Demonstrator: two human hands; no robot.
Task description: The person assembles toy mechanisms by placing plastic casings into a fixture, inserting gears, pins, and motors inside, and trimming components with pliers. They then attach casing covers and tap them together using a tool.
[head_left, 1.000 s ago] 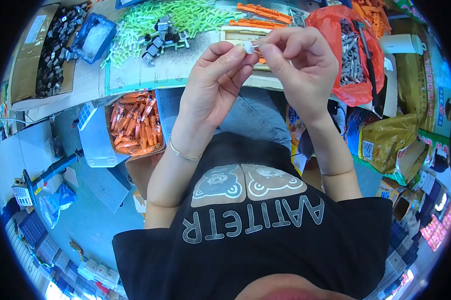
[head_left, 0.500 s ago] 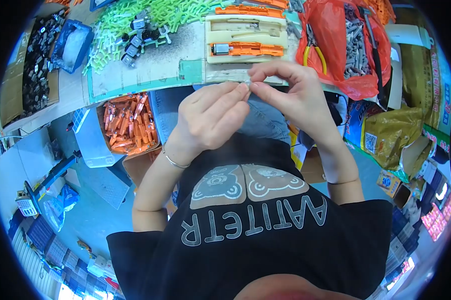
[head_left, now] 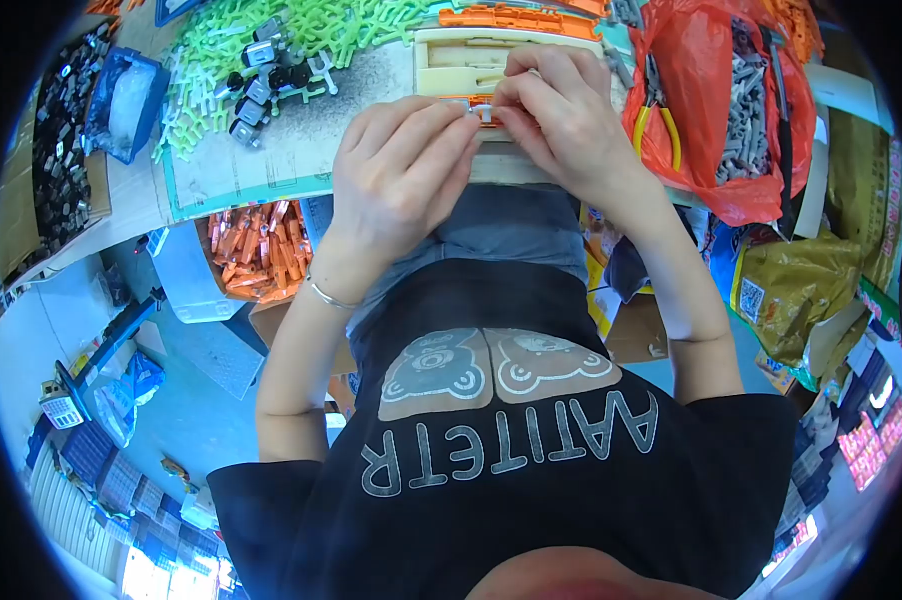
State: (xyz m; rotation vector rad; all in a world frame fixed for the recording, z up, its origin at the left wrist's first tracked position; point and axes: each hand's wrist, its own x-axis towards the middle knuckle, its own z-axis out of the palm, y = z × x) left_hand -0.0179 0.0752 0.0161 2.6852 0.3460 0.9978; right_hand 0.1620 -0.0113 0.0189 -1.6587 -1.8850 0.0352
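Note:
My left hand (head_left: 399, 172) is closed, fingertips pinched at the near end of a cream fixture block (head_left: 449, 62). Facing it, my right hand (head_left: 563, 118) is closed too, thumb and fingers pressed together. Between the fingertips shows a strip of an orange plastic housing (head_left: 488, 122) lying in the block, with something small and whitish on it. Both hands cover most of that housing, and what each one pinches is too small to make out. Another orange housing (head_left: 519, 19) lies just beyond the block.
Green plastic pieces (head_left: 206, 80) and several small motors (head_left: 255, 92) lie left of the block. A blue tray (head_left: 126, 105) stands further left. On the right are yellow-handled pliers (head_left: 657, 115) and a red bag (head_left: 691, 90) with grey parts. Below the table edge is a box of orange parts (head_left: 259, 250).
Both hands have moved away from my body, from above the table's front edge to the orange housing in the block. The fingertips are slightly further apart.

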